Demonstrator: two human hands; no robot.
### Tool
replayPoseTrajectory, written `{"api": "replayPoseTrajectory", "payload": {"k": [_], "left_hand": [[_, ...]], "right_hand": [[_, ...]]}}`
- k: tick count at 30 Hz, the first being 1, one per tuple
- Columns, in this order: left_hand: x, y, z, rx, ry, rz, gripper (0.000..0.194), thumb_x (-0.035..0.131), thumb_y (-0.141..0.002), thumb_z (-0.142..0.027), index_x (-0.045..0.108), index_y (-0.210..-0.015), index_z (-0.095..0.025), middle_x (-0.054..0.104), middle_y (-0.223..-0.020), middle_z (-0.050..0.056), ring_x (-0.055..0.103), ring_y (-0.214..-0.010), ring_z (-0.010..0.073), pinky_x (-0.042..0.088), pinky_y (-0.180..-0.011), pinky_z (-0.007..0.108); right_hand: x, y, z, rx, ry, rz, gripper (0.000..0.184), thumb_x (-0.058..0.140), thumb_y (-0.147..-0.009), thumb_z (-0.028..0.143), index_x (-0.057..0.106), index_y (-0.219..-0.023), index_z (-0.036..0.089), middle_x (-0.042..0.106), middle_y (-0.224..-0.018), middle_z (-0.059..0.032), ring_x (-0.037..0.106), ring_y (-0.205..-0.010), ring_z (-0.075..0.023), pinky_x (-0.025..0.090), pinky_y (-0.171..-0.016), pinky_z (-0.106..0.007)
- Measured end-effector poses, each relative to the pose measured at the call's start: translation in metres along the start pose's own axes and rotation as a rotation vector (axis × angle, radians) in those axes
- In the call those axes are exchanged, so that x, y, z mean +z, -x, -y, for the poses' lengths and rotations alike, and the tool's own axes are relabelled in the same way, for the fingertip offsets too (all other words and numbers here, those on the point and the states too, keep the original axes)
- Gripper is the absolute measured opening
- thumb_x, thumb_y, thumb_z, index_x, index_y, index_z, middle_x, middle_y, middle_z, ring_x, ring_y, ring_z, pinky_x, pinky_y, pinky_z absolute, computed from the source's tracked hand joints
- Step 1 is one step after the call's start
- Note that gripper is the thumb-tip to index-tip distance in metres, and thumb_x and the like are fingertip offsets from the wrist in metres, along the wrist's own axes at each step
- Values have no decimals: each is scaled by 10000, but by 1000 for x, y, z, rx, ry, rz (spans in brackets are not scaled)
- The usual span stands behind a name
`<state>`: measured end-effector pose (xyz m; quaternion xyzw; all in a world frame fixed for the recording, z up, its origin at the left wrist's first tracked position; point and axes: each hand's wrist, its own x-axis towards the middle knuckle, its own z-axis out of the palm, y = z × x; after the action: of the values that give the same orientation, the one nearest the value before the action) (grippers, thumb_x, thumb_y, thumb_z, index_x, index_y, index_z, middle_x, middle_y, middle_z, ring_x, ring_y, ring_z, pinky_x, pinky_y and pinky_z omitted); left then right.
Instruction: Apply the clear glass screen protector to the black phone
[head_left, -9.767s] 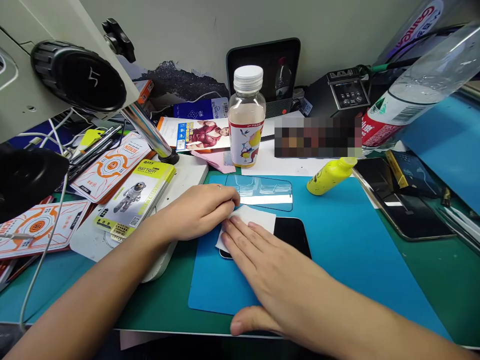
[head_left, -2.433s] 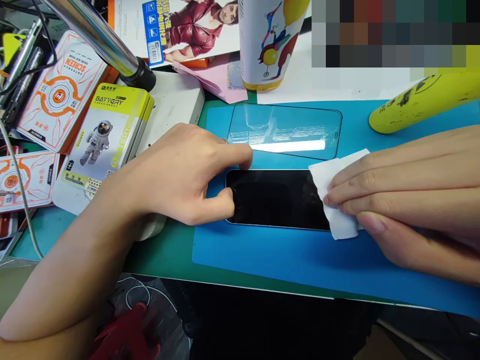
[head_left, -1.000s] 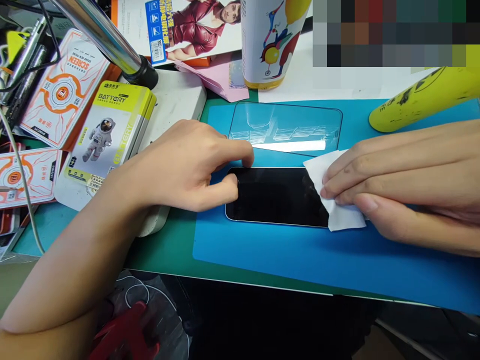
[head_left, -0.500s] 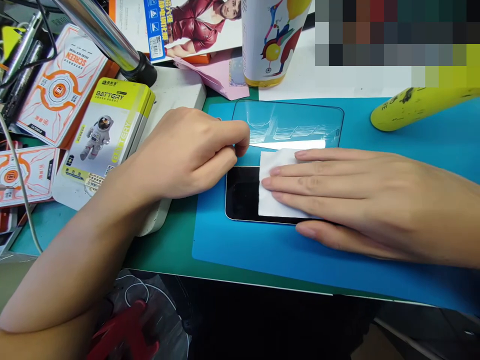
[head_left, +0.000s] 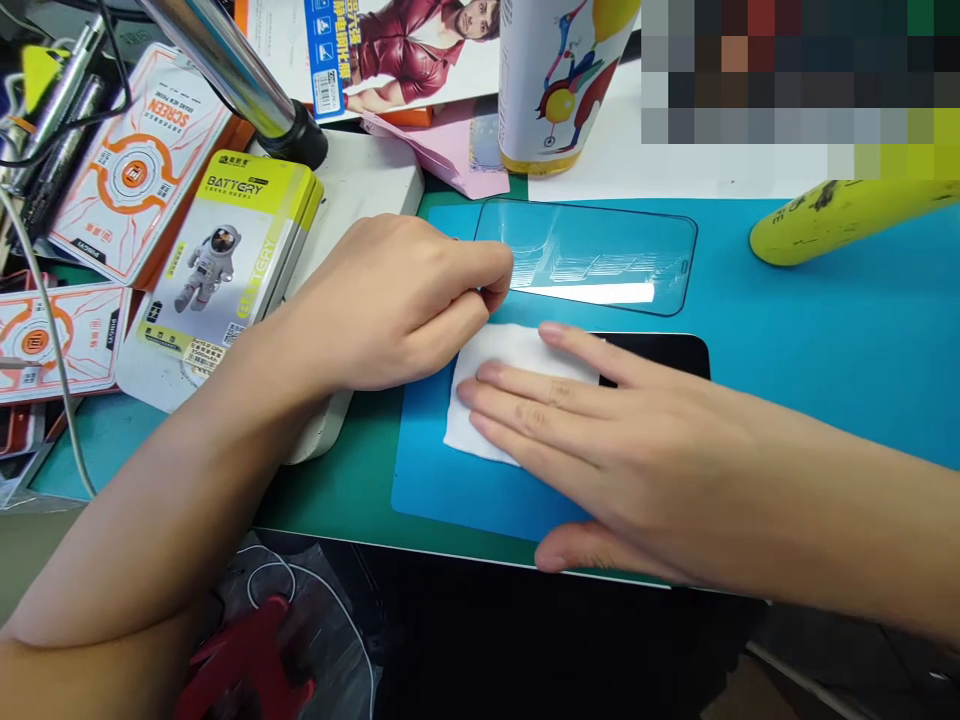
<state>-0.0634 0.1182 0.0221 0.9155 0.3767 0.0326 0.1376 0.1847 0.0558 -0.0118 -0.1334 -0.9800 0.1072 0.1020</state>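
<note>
Right hand (head_left: 660, 460) lies flat on white wipe (head_left: 510, 345) over phone (head_left: 667, 352), fingers spread; phone rests on blue mat (head_left: 787, 330); left hand (head_left: 390, 310) curls nearby, pinch cannot tell; unbraced phone may slide under rubbing, bump clear glass (head_left: 600, 240).

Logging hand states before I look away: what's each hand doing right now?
Left hand: fingers curled in, no held thing visible.
Right hand: open, fingers spread, pressing the white cloth on the phone.
</note>
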Motion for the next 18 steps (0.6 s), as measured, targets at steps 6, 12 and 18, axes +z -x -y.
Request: {"api": "replayPoseTrajectory", "payload": {"k": [6,12,18], "left_hand": [[1,1,1,13,-4,-29,303,409,-920,-241,708,-873,-235,559,-590,-3,486,-520,194,297,-583,364],[1,1,3,-2,-33,-7,296,416,-928,-252,712,-907,-250,602,-610,0,546,-535,217,347,-593,371],[9,1,11,-94,-40,2,313,448,-941,-226,694,-1133,-259,704,-763,14,670,-695,251,461,-696,383]], "right_hand": [[-12,10,-4,-65,-34,-71,452,416,-1153,394,796,-1271,179,784,-1396,-53,708,-1330,-211,362,-1352,-360],[-23,25,-22,-18,-80,-121,378,562,-1101,436,815,-1133,157,838,-1228,-72,774,-1142,-240,545,-1215,-401],[-11,13,-19,0,53,-104,624,457,-1128,558,666,-1456,69,731,-1470,-161,688,-1391,-299,515,-1257,-495]]}}
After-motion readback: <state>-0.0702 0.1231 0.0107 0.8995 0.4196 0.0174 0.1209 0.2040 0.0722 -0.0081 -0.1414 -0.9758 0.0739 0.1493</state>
